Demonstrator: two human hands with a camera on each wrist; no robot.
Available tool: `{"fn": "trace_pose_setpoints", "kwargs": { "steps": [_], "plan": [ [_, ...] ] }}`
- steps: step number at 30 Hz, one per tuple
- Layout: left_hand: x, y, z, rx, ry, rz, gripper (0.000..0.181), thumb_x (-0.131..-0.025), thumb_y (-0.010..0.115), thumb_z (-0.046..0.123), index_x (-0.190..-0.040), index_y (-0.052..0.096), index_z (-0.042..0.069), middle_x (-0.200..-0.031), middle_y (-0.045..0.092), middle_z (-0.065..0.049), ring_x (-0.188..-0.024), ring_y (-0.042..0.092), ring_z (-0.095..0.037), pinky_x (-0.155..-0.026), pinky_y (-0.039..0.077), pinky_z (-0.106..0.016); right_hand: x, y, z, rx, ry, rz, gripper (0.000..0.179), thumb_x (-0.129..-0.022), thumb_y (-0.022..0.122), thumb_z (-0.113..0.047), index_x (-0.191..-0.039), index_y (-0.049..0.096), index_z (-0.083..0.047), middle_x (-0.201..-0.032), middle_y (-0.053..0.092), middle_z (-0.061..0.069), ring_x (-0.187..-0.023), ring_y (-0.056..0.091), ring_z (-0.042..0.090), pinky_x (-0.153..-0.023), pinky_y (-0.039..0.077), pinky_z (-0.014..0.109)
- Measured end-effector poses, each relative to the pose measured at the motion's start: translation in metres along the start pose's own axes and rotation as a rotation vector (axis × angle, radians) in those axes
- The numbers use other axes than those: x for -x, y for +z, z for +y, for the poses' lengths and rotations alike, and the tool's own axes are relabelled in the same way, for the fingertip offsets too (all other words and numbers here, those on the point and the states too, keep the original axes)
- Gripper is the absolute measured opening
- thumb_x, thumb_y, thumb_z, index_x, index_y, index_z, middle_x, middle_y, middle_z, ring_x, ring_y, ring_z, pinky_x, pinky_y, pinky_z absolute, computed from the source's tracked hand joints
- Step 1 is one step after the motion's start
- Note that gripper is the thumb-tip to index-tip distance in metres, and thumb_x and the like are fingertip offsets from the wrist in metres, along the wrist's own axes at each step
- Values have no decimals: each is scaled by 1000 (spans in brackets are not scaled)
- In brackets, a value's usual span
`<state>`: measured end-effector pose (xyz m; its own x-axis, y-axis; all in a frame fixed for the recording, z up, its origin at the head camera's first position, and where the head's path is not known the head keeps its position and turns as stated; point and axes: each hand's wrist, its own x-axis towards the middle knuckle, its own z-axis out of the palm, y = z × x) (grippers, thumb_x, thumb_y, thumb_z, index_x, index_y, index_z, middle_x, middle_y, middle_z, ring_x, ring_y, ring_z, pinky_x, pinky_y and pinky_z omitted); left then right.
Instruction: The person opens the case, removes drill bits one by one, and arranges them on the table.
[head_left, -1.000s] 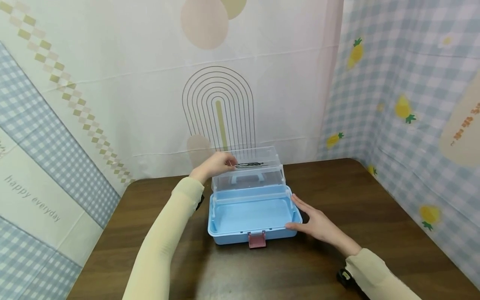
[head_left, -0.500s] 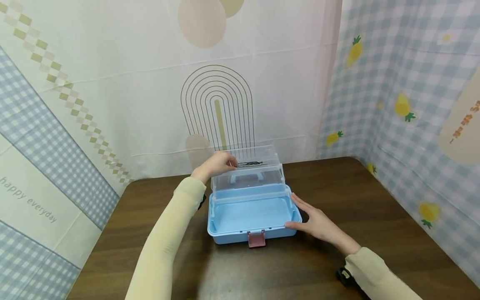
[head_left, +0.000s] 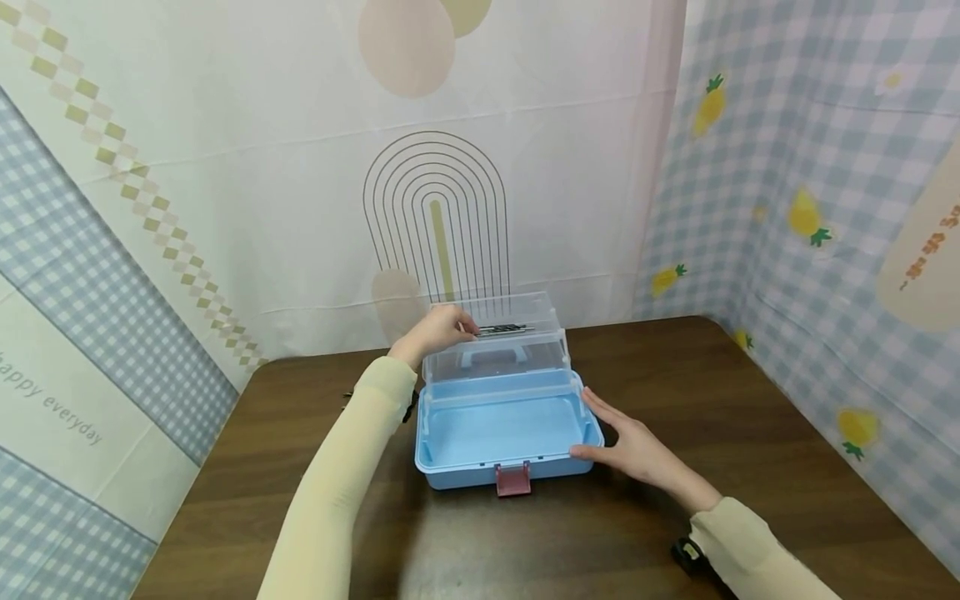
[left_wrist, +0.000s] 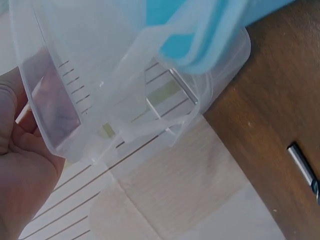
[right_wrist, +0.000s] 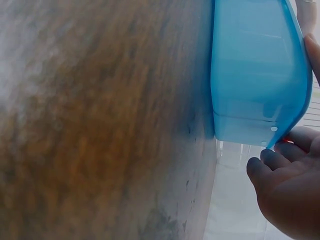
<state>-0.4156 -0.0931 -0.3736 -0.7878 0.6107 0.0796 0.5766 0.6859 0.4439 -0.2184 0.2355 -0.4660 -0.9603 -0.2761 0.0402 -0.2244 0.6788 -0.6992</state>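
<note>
Cream left sleeve: shifted slightly rightward since the earlier frame, together with the left hand; small dark-and-brass pieces now uncovered beside it.
Slender dark-and-silver metal rods: laid lengthwise in the upper clear plastic compartment, just to the right of the left fingertips.
Left hand: held at the compartment's left end, fingers curled narrowly; whether a rod or the plastic edge is pinched cannot be told.
Open light-blue plastic box: set on the dark wood-grain table, beneath and in front of the compartment; fitted with a maroon plastic clasp at the front.
Right hand: spread wide around the box's right end, which is held between thumb at the front rim and fingers farther back.
Silver-and-black metal bit: seen lying on the table in the left wrist view, well apart from the left hand.
</note>
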Motion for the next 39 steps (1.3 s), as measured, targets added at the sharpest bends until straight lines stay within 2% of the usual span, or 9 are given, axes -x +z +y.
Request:
{"fn": "trace_pose_setpoints", "kwargs": {
  "steps": [8,14,18,24,34,39],
  "plan": [
    [2,3,1,14,-18,34,11,-97,70,11,-100,80,10,-98,74,-3,-84,67,-16,-75,55,-32,-1,-1,0,23,-16,8,100,-85,74,-58,-161,24,-17,-166,20,11,-146,27,44,-109,31,68],
    [0,6,1,-9,2,54,11,-97,70,13,-100,79,8,-92,73,-3,-81,64,-15,-73,54,-32,0,-1,0,27,-17,7,100,-85,74,-57,-161,24,-17,-166,20,13,-146,27,44,-108,31,68],
    [-1,6,1,-40,21,41,12,-98,68,14,-103,77,7,-94,72,-3,-84,64,-16,-76,54,-33,0,-2,-1,24,-11,1,100,-85,74,-58,-162,24,-17,-166,19,12,-146,26,45,-108,31,69],
    [0,4,2,-35,37,26,13,-100,65,12,-105,75,6,-96,71,-4,-85,64,-17,-77,54,-34,-1,-2,-1,17,-8,7,101,-84,74,-60,-162,23,-19,-166,19,13,-146,26,45,-108,30,69],
    [1,5,1,-50,56,53,14,-101,63,12,-107,74,7,-98,70,-4,-86,63,-17,-76,53,-34,1,-1,0,2,-9,-4,100,-85,73,-59,-162,23,-19,-167,18,10,-146,27,45,-108,32,69],
    [1,-1,1,-45,45,77,16,-102,61,14,-109,74,6,-97,68,-4,-84,61,-18,-74,52,-35,2,-1,1,8,-23,-3,99,-86,72,-58,-162,23,-18,-167,17,10,-146,27,46,-107,33,68]
  ]
}}
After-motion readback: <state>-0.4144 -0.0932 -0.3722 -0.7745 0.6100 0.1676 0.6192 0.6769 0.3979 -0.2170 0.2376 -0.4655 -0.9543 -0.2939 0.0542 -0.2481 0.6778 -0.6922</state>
